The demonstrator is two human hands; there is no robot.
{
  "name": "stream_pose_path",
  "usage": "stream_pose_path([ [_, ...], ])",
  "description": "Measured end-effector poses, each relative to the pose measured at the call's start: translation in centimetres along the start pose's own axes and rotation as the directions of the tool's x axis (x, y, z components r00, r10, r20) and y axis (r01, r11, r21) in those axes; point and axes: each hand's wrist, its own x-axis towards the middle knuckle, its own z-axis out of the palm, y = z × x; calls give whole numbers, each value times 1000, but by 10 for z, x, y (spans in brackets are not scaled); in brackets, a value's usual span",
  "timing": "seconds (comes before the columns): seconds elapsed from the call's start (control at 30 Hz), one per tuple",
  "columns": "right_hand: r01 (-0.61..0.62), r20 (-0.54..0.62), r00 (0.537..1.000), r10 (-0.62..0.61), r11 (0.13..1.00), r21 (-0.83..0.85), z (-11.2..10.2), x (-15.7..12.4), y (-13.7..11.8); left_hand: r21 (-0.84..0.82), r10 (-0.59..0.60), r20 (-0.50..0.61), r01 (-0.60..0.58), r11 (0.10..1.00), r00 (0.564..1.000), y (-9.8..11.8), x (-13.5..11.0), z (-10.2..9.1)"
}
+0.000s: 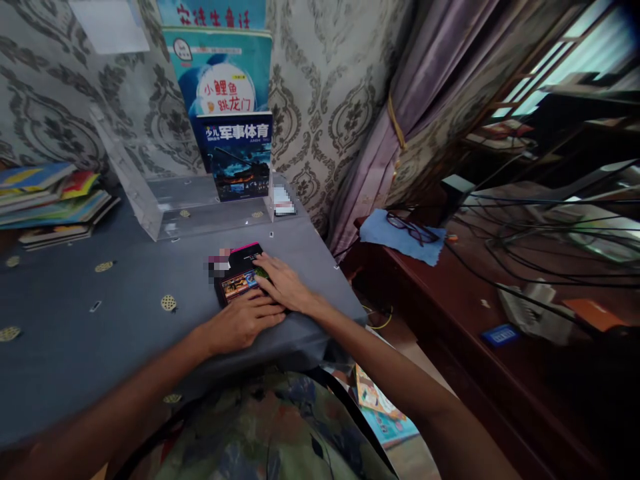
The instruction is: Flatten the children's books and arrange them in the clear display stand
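Observation:
A dark book (231, 287) with colour pictures and a pink strip along its far edge lies on the grey tablecloth (135, 287). Across its near edge rests my left hand (245, 325), its fingers stretched out and pointing right. My right hand (285, 285) lies flat over the right side of the cover, thumb and fingers extended. Both hands are open and touch each other near the lower right corner, which they hide. Beyond the book stands a clear acrylic rack (143, 203), with a dark blue military book (243, 160) upright in front and a teal book (193, 80) behind it.
Stacked books (60, 207) sit at the table's left. To the right, a lower red-brown desk (470, 287) carries glasses (413, 227) on a blue cloth (380, 233), loose cables and a telephone (535, 310). A tied purple curtain (395, 113) hangs behind.

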Motion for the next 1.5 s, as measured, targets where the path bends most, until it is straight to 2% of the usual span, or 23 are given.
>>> stream_pose_path([
  [0.27, 37, 5, 999, -37, 993, -112, 3, -1, -1, 30, -64, 16, 64, 998, 998, 15, -37, -3],
  [0.6, 62, 32, 998, -58, 989, -131, 3, -3, 2, 11, -163, -159, 167, 986, 974, 40, -80, -17],
  [0.8, 81, 21, 997, -79, 988, -134, 4, -3, 3, 39, -239, -238, 255, 966, 941, 42, -94, -15],
  [1.17, 63, 46, 997, -56, 986, -154, 2, -3, 0, 69, -286, -277, 316, 946, 917, 26, -96, -13],
  [1.3, 51, 57, 997, -42, 987, -155, 1, -3, -1, 93, -314, -302, 356, 930, 900, 8, -99, -14],
  [1.5, 48, 47, 998, -41, 988, -145, 0, -3, -3, 37, -409, -294, 438, 898, 864, -28, -99, -16],
])
